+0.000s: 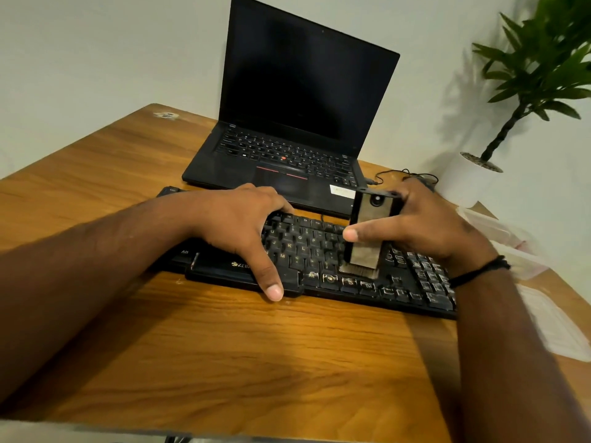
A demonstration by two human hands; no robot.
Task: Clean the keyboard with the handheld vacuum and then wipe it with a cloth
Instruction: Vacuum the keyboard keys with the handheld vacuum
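A black keyboard (319,260) lies across the wooden table (224,346) in front of me. My left hand (243,225) rests spread over its middle, thumb hooked over the front edge and fingers reaching the back edge. My right hand (425,225) grips a small handheld vacuum (367,231), a dark upright block with a shiny face and a round button near its top. The vacuum's brush tip touches the keys right of centre, just above the bottom row. A pale cloth (550,324) lies flat at the table's right edge.
An open black laptop (297,123) with a dark screen stands behind the keyboard. A thin black cable (403,174) trails to its right. A potted plant in a white pot (470,183) stands at the back right, with a clear plastic container (505,238) near it.
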